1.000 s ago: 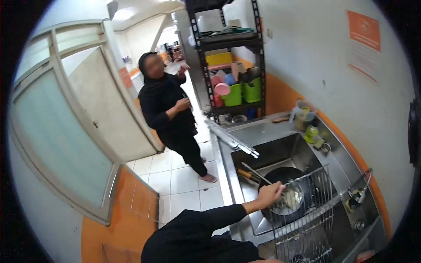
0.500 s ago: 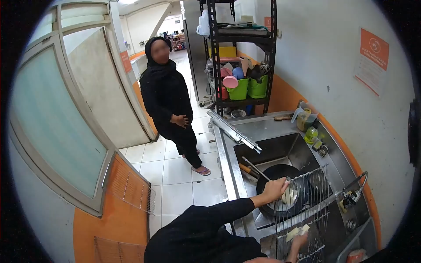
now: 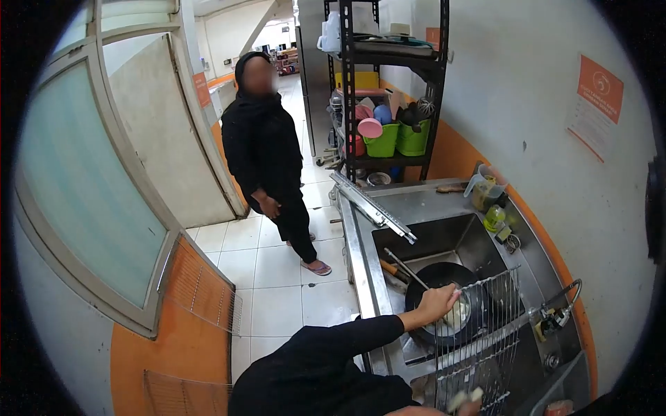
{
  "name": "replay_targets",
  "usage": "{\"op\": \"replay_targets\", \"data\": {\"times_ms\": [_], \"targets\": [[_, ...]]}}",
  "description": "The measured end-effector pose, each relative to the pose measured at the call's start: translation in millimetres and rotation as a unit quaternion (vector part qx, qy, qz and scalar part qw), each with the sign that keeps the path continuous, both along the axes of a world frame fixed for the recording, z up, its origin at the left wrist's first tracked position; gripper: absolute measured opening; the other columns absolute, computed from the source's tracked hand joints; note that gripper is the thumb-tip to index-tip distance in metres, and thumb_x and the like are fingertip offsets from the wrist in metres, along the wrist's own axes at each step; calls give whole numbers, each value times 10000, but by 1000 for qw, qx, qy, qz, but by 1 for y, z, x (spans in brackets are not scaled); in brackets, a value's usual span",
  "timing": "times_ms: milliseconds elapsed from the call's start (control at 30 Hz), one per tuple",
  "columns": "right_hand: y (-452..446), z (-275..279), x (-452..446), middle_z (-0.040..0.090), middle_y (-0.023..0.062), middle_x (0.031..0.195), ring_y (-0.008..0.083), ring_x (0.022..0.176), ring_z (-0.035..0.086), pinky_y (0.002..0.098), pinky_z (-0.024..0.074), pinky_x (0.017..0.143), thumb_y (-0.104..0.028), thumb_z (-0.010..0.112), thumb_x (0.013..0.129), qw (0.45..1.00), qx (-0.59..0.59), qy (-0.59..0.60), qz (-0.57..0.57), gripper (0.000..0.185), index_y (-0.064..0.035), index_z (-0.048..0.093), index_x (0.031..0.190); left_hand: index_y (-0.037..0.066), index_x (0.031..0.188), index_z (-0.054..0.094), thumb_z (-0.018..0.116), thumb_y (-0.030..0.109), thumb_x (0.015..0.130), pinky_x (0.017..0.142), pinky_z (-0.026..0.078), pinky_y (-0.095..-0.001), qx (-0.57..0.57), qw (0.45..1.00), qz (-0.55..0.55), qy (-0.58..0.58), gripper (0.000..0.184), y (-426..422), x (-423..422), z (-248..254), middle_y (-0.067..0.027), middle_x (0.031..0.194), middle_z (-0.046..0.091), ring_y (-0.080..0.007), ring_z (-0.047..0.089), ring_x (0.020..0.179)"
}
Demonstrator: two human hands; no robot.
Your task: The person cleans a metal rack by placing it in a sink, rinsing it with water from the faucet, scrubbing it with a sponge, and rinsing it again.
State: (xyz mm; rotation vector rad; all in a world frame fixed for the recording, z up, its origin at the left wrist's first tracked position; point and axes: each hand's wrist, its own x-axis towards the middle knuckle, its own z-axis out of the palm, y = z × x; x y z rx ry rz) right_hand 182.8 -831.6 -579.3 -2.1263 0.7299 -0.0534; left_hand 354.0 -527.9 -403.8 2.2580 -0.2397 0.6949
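The left hand (image 3: 438, 304), right of centre in the lower half of the frame, is closed around the upper left corner of a wire rack (image 3: 479, 358), which stands tilted over the sink at lower right. The right hand (image 3: 473, 408), blurred and cut by the bottom edge, grips a pale piece (image 3: 457, 400) against the rack's lower end; whether it is cloth or sponge I cannot tell. Behind the rack, a dark wok (image 3: 436, 275) sits in the sink (image 3: 454, 236), with whitish contents partly hidden by the bars. A metal rail (image 3: 374, 210) lies across the sink's far left corner, and the faucet (image 3: 555, 320) is at right. At upper centre, a black shelf (image 3: 394, 59) holds green bins (image 3: 414, 141); left of it stands another person (image 3: 262, 156) in black.
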Motion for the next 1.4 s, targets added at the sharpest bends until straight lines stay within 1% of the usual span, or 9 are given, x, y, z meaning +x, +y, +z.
{"op": "replay_targets", "data": {"times_ms": [100, 167, 733, 767, 800, 933, 1167, 1267, 1400], "targets": [[25, 29, 34, 601, 191, 883, 296, 822, 597, 362, 462, 707, -38, 597, 731, 992, 90, -60, -71, 261, 38, 544, 976, 52, 768, 491, 491, 277, 859, 468, 434, -441, -12, 1000, -6, 6, 243, 0, -4, 3, -160, 630, 563, -354, 560, 554], [62, 64, 43, 603, 167, 926, 251, 823, 596, 347, 466, 713, -85, 584, 773, 990, -118, -71, 25, 273, 24, 541, 1019, 53, 767, 495, 491, 278, 860, 469, 435, -439, -13, 1000, 0, -6, 243, 0, -1, 4, -157, 629, 565, -351, 563, 555], [-82, -74, -62, 544, 149, 1086, 257, 999, 526, 376, 407, 872, -182, 553, 810, 993, -56, -49, -94, 347, 1, 513, 1103, 46, 772, 547, 520, 246, 838, 427, 413, -400, 83, 996, 23, 6, 212, 11, 17, -36, -153, 567, 548, -300, 548, 468], [-44, 16, -44, 554, 142, 1036, 242, 986, 527, 357, 411, 865, -159, 538, 818, 996, 78, -50, -12, 326, 10, 510, 1096, 45, 767, 562, 527, 256, 841, 421, 405, -383, 71, 997, 9, -21, 226, 4, 5, -11, -142, 550, 533, -292, 541, 459], [-38, 1, -27, 544, 136, 1038, 226, 984, 516, 347, 410, 859, -130, 562, 807, 958, 253, -127, -53, 312, 16, 506, 1077, 51, 737, 554, 531, 279, 843, 424, 399, -388, 69, 997, 11, -27, 252, -1, -3, 2, -142, 570, 546, -307, 545, 471], [13, 56, 5, 441, 192, 1179, 300, 1116, 435, 367, 345, 943, -128, 555, 826, 976, -114, -165, -82, 493, -32, 336, 1257, 39, 750, 534, 527, 271, 859, 485, 423, -409, 67, 997, -6, 45, 257, -3, 3, 5, -159, 625, 581, -341, 579, 562], [57, 54, 12, 199, 207, 1396, 371, 1264, 251, 381, 289, 1006, -130, 502, 844, 964, -166, -206, -34, 564, -41, 249, 1341, 18, 775, 538, 541, 205, 861, 485, 435, -391, 64, 997, -14, 31, 206, -4, 2, 7, -164, 632, 598, -327, 602, 576], [54, 71, 10, 151, 175, 1424, 365, 1286, 215, 387, 261, 1031, -144, 470, 861, 963, -270, -13, 11, 559, -53, 227, 1356, 14, 761, 549, 546, 225, 860, 475, 423, -388, 70, 997, -7, 46, 233, -2, 3, 3, -157, 610, 591, -321, 591, 542], [27, 31, -9, 193, 142, 1421, 360, 1282, 233, 393, 260, 1033, -117, 470, 854, 964, -228, -136, 26, 557, -65, 233, 1355, 13, 781, 560, 542, 223, 864, 469, 424, -376, 82, 996, -4, 32, 227, -4, 4, 2, -155, 623, 594, -312, 592, 547]]}}
